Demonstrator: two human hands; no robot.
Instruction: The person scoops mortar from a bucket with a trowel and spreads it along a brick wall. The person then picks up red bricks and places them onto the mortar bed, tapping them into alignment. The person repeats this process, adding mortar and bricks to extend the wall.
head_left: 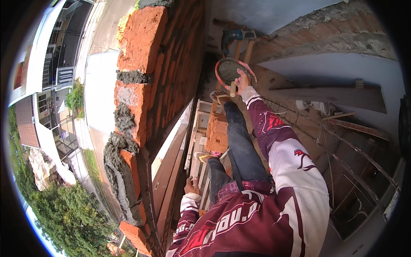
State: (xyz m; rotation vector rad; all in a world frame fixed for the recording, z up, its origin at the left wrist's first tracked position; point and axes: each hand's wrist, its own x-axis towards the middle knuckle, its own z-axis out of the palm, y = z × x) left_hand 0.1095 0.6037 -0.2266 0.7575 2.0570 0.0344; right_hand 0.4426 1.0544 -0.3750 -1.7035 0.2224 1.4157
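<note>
My right hand (242,80) reaches far forward, its fingers closed round the light wooden handle of a trowel (232,89). The trowel's blade is hidden, apparently in the grey wet mortar (230,70). That mortar fills a round bucket with an orange-red rim (219,77). Low beside my left leg, my left hand (192,186) is empty, its fingers apart, near wooden planks. To my left rises an orange brick wall (143,38). Fresh mortar (117,160) lies thick and uneven along its top, with part of a brick (129,160) set against it.
Loose bricks (217,136) lie on the wooden scaffold (192,141) by my sandalled feet. A teal power tool (233,35) rests beyond the bucket. Tied steel rebar (342,160) runs along my right. Left of the wall is a drop toward a street and trees (64,214).
</note>
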